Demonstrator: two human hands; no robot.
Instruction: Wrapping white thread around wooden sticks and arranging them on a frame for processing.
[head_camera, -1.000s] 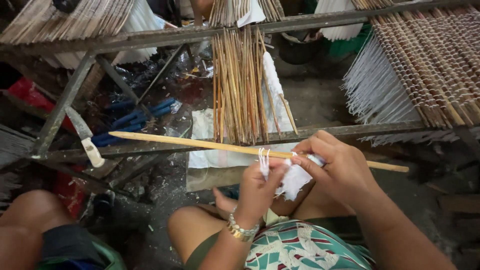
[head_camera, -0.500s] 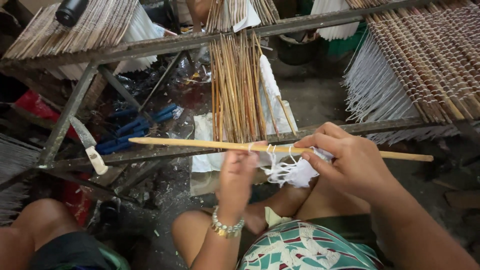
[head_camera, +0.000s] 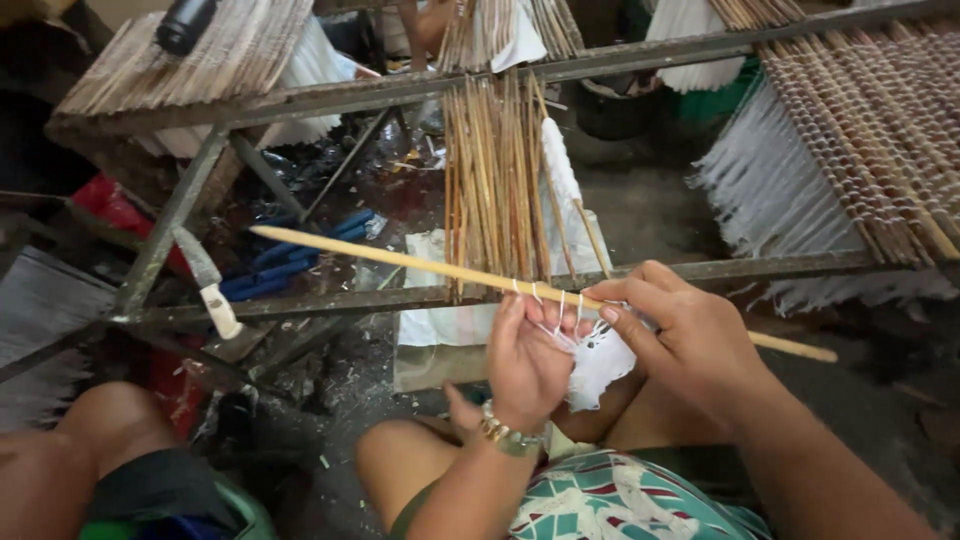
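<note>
Long pale bamboo stick (head_camera: 400, 262) lies slantwise across the grey metal frame rail (head_camera: 300, 303), in front of the lap. Left hand (head_camera: 527, 360) half-open, fingers spreading thin white threads (head_camera: 560, 318); right hand (head_camera: 690, 335) pinched on stick and threads. Judgement: keep loops evenly spaced, taut. White thread bundle (head_camera: 600, 365) partly hidden between the palms; knots unclear.

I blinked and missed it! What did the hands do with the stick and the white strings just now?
The left hand moved along the long stick, and more white strings now loop over it, spread apart. The right hand kept its grip on the stick and the string bundle. The stick bundle on the metal frame stayed put.
</note>
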